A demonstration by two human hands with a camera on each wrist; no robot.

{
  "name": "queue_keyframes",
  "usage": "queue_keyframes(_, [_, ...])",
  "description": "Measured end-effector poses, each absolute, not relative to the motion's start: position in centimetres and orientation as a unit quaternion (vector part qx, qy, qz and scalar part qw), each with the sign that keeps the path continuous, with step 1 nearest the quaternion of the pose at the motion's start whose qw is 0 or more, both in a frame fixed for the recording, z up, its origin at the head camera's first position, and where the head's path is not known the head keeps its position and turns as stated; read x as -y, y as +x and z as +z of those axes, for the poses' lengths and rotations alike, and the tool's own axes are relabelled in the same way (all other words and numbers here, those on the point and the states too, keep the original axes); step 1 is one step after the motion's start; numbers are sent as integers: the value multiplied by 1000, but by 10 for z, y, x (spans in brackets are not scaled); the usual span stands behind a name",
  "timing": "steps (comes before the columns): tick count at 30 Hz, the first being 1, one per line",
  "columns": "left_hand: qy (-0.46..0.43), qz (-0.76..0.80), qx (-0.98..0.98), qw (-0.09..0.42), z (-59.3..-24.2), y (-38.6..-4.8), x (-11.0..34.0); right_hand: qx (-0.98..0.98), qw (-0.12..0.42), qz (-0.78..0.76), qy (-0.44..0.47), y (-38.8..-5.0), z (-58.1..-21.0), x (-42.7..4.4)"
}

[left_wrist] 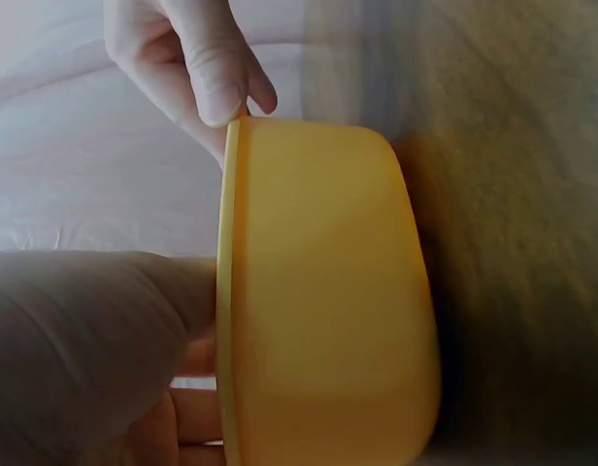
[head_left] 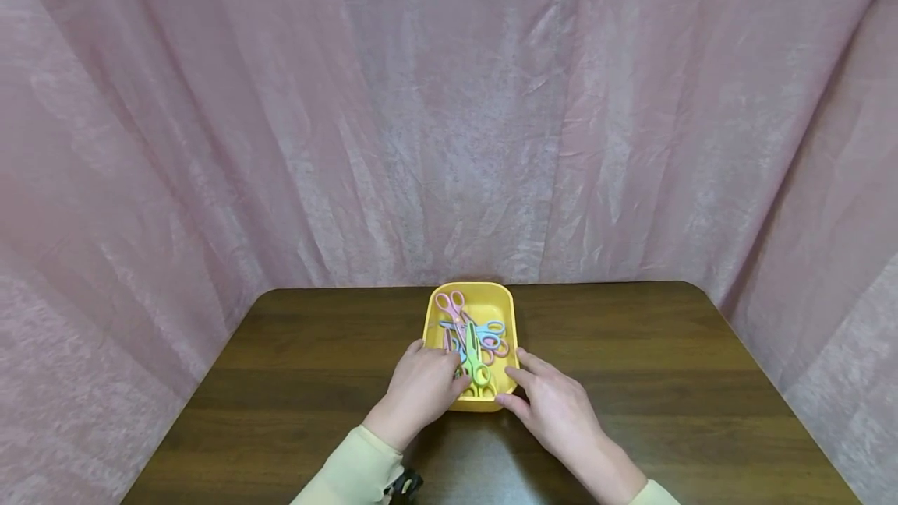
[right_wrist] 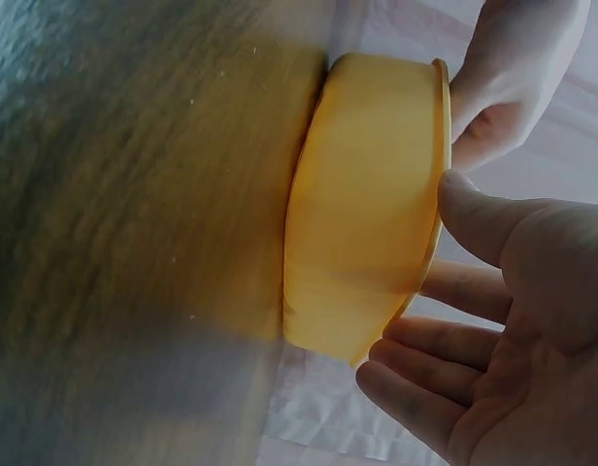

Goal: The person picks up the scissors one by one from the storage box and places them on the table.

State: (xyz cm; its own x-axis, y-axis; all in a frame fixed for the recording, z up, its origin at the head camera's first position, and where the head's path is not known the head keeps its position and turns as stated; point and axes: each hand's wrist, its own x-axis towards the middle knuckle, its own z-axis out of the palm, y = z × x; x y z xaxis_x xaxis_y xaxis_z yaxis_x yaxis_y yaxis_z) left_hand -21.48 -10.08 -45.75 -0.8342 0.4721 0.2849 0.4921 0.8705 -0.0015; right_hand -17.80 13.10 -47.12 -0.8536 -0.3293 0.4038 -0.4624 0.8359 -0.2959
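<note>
A yellow plastic tray (head_left: 505,306) on the table holds several pairs of children's scissors in a loose pile. Pink scissors (head_left: 456,313) lie toward its far left, blue scissors (head_left: 489,331) across the middle, and green scissors (head_left: 474,361) nearer me. My left hand (head_left: 424,382) reaches over the left rim into the tray; its fingertips are down among the scissors, and what they grip is hidden. With its thumb on the near right rim, my right hand (head_left: 554,404) touches the tray's side, its fingers (right_wrist: 425,388) spread and fairly straight.
The dark wooden table (head_left: 631,341) extends to both sides of the tray. Pink curtains (head_left: 463,115) hang behind it and at the left and right. A small black object (head_left: 405,485) shows beside the left sleeve at the bottom.
</note>
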Motion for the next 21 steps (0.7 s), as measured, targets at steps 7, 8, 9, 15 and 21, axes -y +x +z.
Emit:
queue_keyframes(7, [-210, -7, 974, 89, -453, -222, 94, 939, 184, 194, 214, -180, -473, -130])
queue_keyframes(8, [-207, -6, 975, 85, -452, -223, 93, 939, 184, 194, 215, -180, -473, -129])
queue_keyframes(9, [-205, -3, 976, 80, -452, -224, 93, 939, 185, 193, 215, -180, -473, -129])
queue_keyframes(15, [-190, 11, 981, 37, -451, -229, 90, 941, 177, 194, 212, -180, -474, -129])
queue_keyframes(21, [-174, 10, 984, 23, -453, -235, 86, 941, 180, 194, 210, -180, -473, -128])
